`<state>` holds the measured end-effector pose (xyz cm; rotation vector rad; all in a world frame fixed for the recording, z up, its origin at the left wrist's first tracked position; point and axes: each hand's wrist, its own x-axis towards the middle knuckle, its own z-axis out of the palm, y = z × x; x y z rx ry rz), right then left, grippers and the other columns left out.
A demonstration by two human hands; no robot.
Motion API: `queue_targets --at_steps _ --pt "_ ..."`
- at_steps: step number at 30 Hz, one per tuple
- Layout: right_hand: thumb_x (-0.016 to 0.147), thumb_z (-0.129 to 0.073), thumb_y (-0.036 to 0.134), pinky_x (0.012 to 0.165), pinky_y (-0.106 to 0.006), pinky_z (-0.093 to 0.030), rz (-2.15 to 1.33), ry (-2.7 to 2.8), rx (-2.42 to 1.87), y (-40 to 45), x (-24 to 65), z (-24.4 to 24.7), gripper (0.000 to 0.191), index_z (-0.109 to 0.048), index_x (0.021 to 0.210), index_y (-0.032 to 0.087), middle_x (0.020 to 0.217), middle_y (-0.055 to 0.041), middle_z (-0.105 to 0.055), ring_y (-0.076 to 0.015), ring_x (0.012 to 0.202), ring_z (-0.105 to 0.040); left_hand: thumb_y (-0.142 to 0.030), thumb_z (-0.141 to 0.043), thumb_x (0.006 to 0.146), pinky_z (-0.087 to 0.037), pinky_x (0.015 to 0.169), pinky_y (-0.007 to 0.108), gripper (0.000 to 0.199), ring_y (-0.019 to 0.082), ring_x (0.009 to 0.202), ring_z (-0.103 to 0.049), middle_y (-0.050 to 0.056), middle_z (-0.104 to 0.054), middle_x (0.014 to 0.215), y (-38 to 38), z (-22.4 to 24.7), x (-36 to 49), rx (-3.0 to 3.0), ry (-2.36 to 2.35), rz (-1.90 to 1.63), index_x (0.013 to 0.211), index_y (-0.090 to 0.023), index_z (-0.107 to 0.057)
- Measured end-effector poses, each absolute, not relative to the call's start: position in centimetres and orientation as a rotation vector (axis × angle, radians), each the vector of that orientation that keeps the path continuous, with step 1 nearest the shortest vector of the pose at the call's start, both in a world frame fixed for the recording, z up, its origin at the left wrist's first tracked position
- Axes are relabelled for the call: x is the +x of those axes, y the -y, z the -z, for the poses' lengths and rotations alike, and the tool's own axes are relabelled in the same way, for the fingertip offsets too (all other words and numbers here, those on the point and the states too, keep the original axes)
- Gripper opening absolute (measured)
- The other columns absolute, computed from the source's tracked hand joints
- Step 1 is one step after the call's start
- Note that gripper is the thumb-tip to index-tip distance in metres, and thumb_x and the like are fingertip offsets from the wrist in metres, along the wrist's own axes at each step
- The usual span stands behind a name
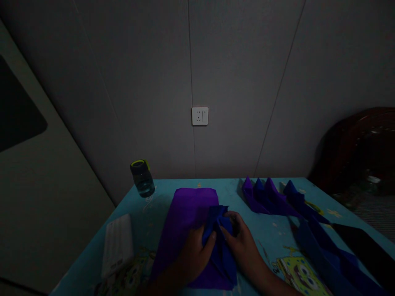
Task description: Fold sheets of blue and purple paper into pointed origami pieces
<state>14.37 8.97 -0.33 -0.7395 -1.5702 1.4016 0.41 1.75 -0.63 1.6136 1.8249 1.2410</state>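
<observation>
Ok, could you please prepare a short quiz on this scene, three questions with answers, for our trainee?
1. What colour is the folded paper which the left hand and the right hand hold?
2. True or false: in the picture, the bottle is to the left of the purple sheet.
3. Which of these is on the right side of the table?
A) the white pack
B) the row of paper shapes
C) the bottle

Key: 1. Blue. 2. True. 3. B.
</observation>
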Motion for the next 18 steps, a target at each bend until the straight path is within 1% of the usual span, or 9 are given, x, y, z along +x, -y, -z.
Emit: queue_targets --at_steps 2,3,6,8,11,15,18 --pt "0.082 -0.065 0.045 0.080 -0.034 -0.052 -1.336 1.598 -0.768 -9.1 14.4 0.4 0.029 -0.054 0.095 0.022 0.092 -0.0058 -0.066 -0.0212 0.084 -0.062 -0.038 -0.049 0.089 -0.052 0.084 0.035 0.031 0.025 0.091 -0.068 0.008 -0.075 0.098 -1.9 0.6 0.6 1.595 -1.799 -1.225 0.110 -0.025 -0.068" --pt "0.082 -0.064 0.045 0.078 -0.034 -0.052 -1.311 1.615 -0.783 -9.1 14.4 0.5 0.029 -0.054 0.096 0.021 0.091 -0.0056 -0.065 -0.0209 0.083 -0.061 -0.037 -0.049 0.089 -0.053 0.083 0.035 0.031 0.025 0.089 -0.069 0.008 -0.075 0.098 -2.1 0.6 0.6 1.572 -1.812 -1.228 0.109 -0.024 -0.068" --pt "0.085 -0.058 0.043 0.071 -0.030 -0.049 -1.294 1.649 -0.845 -9.1 14.6 0.8 0.029 -0.054 0.103 0.020 0.091 -0.0054 -0.065 -0.0196 0.080 -0.060 -0.037 -0.054 0.085 -0.053 0.076 0.035 0.026 0.024 0.080 -0.069 0.007 -0.074 0.088 -2.5 0.4 0.3 1.507 -1.922 -1.281 0.100 -0.022 -0.068" --pt "0.088 -0.053 0.041 0.064 -0.027 -0.046 -1.316 1.657 -0.886 -9.1 14.8 0.9 0.028 -0.053 0.106 0.020 0.084 -0.0030 -0.064 -0.0176 0.072 -0.057 -0.036 -0.056 0.084 -0.053 0.070 0.032 0.022 0.022 0.074 -0.068 0.005 -0.074 0.083 -2.7 0.3 -0.2 1.494 -1.947 -1.307 0.094 -0.021 -0.068" --pt "0.089 -0.049 0.040 0.056 -0.025 -0.041 -1.354 1.668 -0.893 -9.0 15.0 0.8 0.026 -0.052 0.105 0.020 0.074 0.0008 -0.061 -0.0153 0.062 -0.053 -0.035 -0.060 0.082 -0.052 0.065 0.030 0.019 0.020 0.068 -0.067 0.004 -0.073 0.079 -3.0 0.2 -0.9 1.486 -1.961 -1.349 0.091 -0.020 -0.066" --pt "0.088 -0.047 0.038 0.054 -0.024 -0.040 -1.379 1.663 -0.876 -8.9 15.2 0.5 0.021 -0.052 0.100 0.021 0.072 0.0016 -0.060 -0.0150 0.062 -0.053 -0.034 -0.065 0.078 -0.055 0.070 0.032 0.021 0.021 0.076 -0.070 0.004 -0.074 0.086 -3.1 0.3 -1.6 1.460 -1.960 -1.426 0.094 -0.021 -0.064" --pt "0.087 -0.047 0.037 0.053 -0.024 -0.041 -1.359 1.669 -0.860 -9.0 15.1 0.7 0.019 -0.053 0.098 0.022 0.068 0.0025 -0.058 -0.0152 0.061 -0.054 -0.033 -0.065 0.079 -0.056 0.072 0.033 0.021 0.022 0.080 -0.071 0.004 -0.074 0.089 -2.9 0.3 -1.7 1.498 -1.948 -1.469 0.097 -0.021 -0.063"
